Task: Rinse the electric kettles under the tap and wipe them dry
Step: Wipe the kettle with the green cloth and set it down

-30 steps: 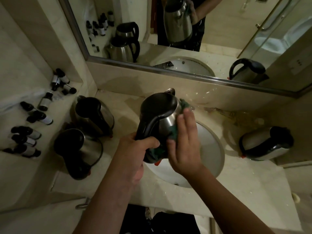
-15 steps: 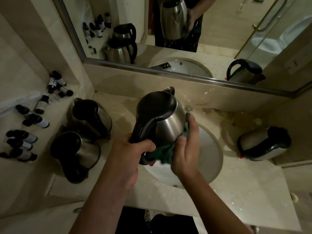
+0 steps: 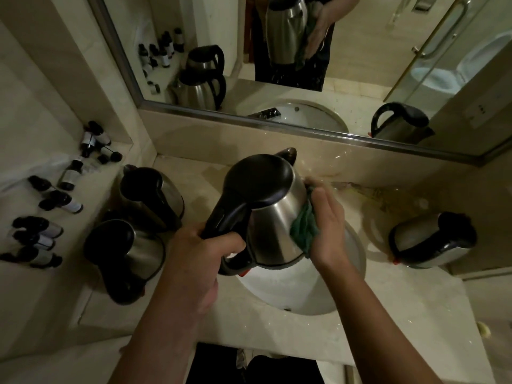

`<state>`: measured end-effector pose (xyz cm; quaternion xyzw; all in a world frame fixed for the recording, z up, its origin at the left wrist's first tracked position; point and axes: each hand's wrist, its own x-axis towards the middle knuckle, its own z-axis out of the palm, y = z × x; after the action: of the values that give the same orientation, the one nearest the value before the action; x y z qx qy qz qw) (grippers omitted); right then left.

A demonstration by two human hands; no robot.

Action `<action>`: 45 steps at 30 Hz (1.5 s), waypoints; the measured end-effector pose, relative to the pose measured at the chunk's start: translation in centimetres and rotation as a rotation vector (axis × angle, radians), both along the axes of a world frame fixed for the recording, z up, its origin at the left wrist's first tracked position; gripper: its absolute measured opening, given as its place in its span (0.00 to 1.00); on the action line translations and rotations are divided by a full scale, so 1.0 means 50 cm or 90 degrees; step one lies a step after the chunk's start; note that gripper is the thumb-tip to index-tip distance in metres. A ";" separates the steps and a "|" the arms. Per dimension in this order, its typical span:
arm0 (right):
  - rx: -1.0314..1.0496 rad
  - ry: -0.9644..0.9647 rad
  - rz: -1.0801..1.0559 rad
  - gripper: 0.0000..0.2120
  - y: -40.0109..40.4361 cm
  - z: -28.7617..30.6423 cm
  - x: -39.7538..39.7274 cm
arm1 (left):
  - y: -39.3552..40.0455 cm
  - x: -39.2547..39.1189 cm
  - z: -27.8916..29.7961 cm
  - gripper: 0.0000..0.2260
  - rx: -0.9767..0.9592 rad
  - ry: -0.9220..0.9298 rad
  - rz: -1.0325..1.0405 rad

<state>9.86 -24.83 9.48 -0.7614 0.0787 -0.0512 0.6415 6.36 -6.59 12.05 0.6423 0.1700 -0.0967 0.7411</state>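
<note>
A steel kettle (image 3: pixel 273 220) with a black lid and handle hangs above the white sink (image 3: pixel 293 286). My left hand (image 3: pixel 199 253) grips its black handle. My right hand (image 3: pixel 327 225) presses a green cloth (image 3: pixel 303 228) flat against the kettle's right side, fingers pointing up. Two more kettles stand on the counter at the left, one behind (image 3: pixel 151 196) and one in front (image 3: pixel 124 259). Another kettle (image 3: pixel 432 239) lies on its side on the counter at the right.
Several small dark bottles (image 3: pixel 47 214) lie on the ledge at the far left. A wide mirror (image 3: pixel 304 59) runs along the wall behind the sink. The marble counter (image 3: pixel 401 309) reaches to the right, with a small pale object (image 3: pixel 483 328) near its edge.
The kettle has turned so its steel side faces me more. My right hand has slid with the cloth round to the kettle's right side and slightly upward.
</note>
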 end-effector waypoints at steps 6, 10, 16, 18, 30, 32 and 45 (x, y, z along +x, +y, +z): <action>-0.278 -0.267 0.083 0.26 0.018 0.007 -0.007 | -0.015 -0.006 0.004 0.06 -0.036 0.014 0.008; 0.072 0.003 -0.037 0.13 0.005 -0.001 -0.005 | -0.018 -0.009 0.014 0.09 -0.015 -0.010 -0.022; -0.269 -0.251 0.048 0.23 0.028 -0.007 -0.032 | -0.015 0.000 0.002 0.03 -0.036 0.000 0.031; -0.194 -0.194 0.026 0.22 0.005 -0.038 -0.036 | -0.015 -0.001 0.001 0.05 -0.054 -0.009 0.000; 0.093 -0.002 0.196 0.18 -0.076 0.051 0.075 | 0.003 -0.011 0.017 0.10 0.029 -0.085 -0.011; 0.185 0.017 0.202 0.23 -0.083 0.032 0.053 | 0.006 -0.007 0.019 0.11 0.041 -0.115 -0.006; 0.335 0.012 0.288 0.32 -0.086 0.150 0.048 | 0.025 -0.009 0.012 0.11 0.108 -0.328 -0.081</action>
<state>12.26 -29.14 16.96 -0.5682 -0.0757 0.1217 0.8103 5.93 -5.32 12.64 0.7146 -0.0571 0.0381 0.6961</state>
